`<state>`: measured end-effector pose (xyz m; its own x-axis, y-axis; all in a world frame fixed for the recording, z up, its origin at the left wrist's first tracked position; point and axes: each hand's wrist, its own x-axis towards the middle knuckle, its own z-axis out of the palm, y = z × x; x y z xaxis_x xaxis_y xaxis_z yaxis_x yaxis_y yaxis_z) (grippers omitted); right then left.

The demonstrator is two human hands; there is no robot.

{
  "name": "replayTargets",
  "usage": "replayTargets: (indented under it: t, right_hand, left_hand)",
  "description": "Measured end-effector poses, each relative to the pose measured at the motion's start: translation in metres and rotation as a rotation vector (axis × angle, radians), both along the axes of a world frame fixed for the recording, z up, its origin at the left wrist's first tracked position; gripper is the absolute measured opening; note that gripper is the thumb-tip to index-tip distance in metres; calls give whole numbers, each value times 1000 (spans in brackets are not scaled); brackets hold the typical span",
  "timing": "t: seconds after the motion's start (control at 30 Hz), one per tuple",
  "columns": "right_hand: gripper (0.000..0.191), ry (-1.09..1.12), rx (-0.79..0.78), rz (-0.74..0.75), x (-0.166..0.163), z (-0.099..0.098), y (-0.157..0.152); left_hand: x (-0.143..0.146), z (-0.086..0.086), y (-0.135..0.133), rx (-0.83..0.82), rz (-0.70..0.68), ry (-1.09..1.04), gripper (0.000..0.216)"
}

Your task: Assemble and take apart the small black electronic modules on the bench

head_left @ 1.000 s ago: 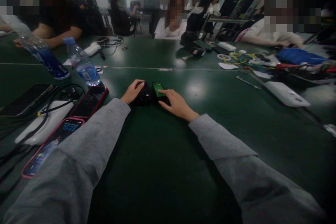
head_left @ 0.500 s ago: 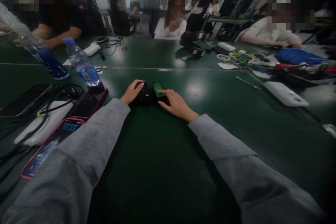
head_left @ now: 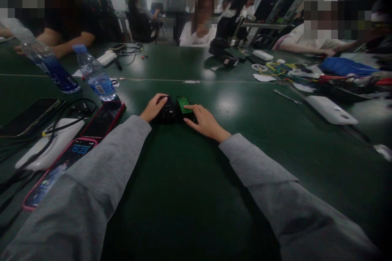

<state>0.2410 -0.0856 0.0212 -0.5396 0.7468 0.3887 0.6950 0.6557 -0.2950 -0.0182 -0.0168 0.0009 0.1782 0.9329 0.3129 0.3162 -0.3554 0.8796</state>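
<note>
My left hand [head_left: 154, 108] curls round a small black device [head_left: 168, 112] lying on the dark green table [head_left: 183, 179]. Right beside it lies a small green circuit board [head_left: 183, 103] in a black shell. My right hand [head_left: 206, 121] rests on the table with its forefinger laid across the near end of the board and the other fingers bent beside it. Both arms wear grey sleeves.
At the left lie two phones with red cases [head_left: 104, 118] [head_left: 56, 171], a black phone [head_left: 29, 116], a white power bank [head_left: 50, 144] with cables, and two water bottles [head_left: 95, 75] [head_left: 49, 63]. A white device [head_left: 330, 110], tools and coloured wires lie at the right. Other people sit along the far side.
</note>
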Motion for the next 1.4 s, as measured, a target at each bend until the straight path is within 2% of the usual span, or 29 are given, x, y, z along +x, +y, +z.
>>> replayTargets:
  t: [0.63,0.93,1.13,1.3,1.4]
  right_hand:
    - [49,-3,17,12,0,-2,2]
    - [64,18,51,-108,0,-4,2]
    - [52,69,40,-141,0,-7,3]
    - [68,95,6,-156,1,-9,5]
    - [69,84,-37,-189,1,-10,7]
  left_hand:
    - [1,0,0,-5,2,6,31]
    - [-2,-3,3,9,-5,19,32]
    - [-2,-3,3,-7,-14,20,31]
    - [-3,-3,3,-24,-15,20,31]
    - [-4,-3,3,-24,-18,17,32]
